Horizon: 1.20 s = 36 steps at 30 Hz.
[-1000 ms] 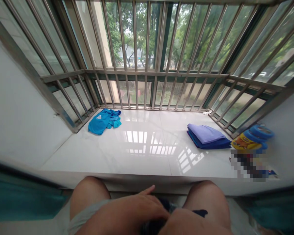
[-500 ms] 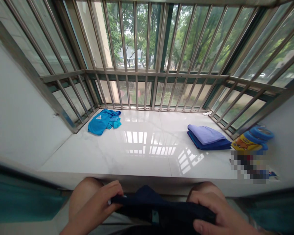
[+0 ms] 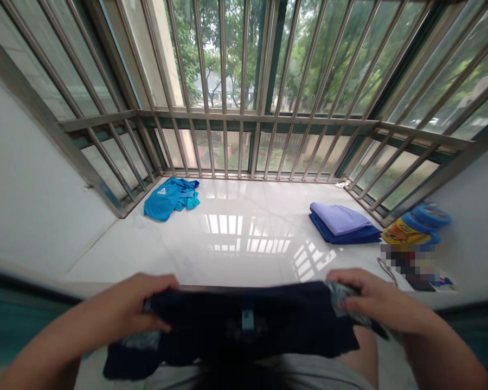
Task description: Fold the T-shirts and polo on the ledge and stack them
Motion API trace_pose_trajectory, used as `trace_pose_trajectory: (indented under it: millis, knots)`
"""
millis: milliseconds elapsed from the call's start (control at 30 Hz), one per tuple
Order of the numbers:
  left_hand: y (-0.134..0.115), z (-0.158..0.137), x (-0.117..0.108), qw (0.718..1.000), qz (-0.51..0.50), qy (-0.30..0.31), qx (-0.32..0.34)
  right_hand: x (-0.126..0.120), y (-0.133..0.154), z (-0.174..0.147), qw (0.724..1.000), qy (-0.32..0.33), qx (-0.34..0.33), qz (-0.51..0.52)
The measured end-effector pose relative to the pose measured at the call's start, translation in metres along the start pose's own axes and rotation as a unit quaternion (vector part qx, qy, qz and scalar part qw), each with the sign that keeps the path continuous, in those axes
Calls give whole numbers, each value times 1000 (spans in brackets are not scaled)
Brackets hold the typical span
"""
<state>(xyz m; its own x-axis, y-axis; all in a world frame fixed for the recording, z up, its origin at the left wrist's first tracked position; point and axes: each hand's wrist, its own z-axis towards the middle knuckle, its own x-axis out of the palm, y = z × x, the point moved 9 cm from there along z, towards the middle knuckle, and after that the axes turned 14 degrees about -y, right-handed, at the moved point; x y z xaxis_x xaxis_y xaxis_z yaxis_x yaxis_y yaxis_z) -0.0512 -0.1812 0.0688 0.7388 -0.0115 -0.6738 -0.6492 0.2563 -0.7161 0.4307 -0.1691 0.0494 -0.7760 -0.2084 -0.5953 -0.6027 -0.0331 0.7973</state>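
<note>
A dark navy shirt (image 3: 211,319) stretches between my hands above my lap, with a small pale label (image 3: 248,320) at its middle. My left hand (image 3: 146,303) pinches its left side, next to a grey patterned part. On the other side my right hand (image 3: 360,298) grips a similar grey patterned part at the top corner. Loose ends of the cloth hang below both hands. Part of the lower cloth is dark and blurred.
On the white sill (image 3: 236,260) a crumpled blue garment (image 3: 168,199) lies at the left. Folded purple and dark blue cloths (image 3: 344,222) are stacked at the right. Beside them are a blue-and-yellow bottle (image 3: 417,226) and a blurred-out object (image 3: 410,265). Metal bars (image 3: 254,116) cross the window.
Both hands have risen and moved apart, pulling the navy shirt up from my lap and spreading it wider. Its patterned parts now show. The things on the sill lie as before.
</note>
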Motion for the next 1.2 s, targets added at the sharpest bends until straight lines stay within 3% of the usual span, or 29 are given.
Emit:
trace_pose_trajectory:
  millis: [33,67,133,167,233,267,367,467,533,600,800,1033,1100,1200]
  knots:
    - [-5,25,9,998,19,64,9,2,11,24,999,35,-15,0]
    - [-7,55,9,998,38,53,15,-8,20,53,999,-13,-34,-20]
    - [-7,117,1,989,116,-85,26,-32,29,105,973,-179,-57,-132]
    - [-7,139,1,974,157,-158,38,-40,35,121,940,-272,-74,-194]
    - [-6,164,25,944,224,-233,66,-29,39,140,892,-357,-101,-259]
    - [-4,169,46,939,235,-239,73,-13,37,144,884,-365,-113,-271]
    - [10,160,128,948,235,-190,97,61,15,144,902,-299,-140,-280]
    - [36,136,204,959,240,-119,95,143,-27,131,922,-176,-134,-317]
    - [58,120,237,961,253,-79,77,180,-57,118,928,-122,-114,-332]
    - [77,107,249,960,264,-71,67,198,-75,107,931,-109,-109,-331]
    - [110,75,228,959,260,-96,63,204,-74,107,936,-97,-121,-315]
    - [160,72,161,968,208,-133,-54,243,-32,157,941,-73,-154,-294]
    - [171,79,131,948,251,-167,-99,254,-25,166,942,-74,-159,-286]
    - [193,85,86,885,361,-200,-214,261,-21,172,942,-86,-164,-279]
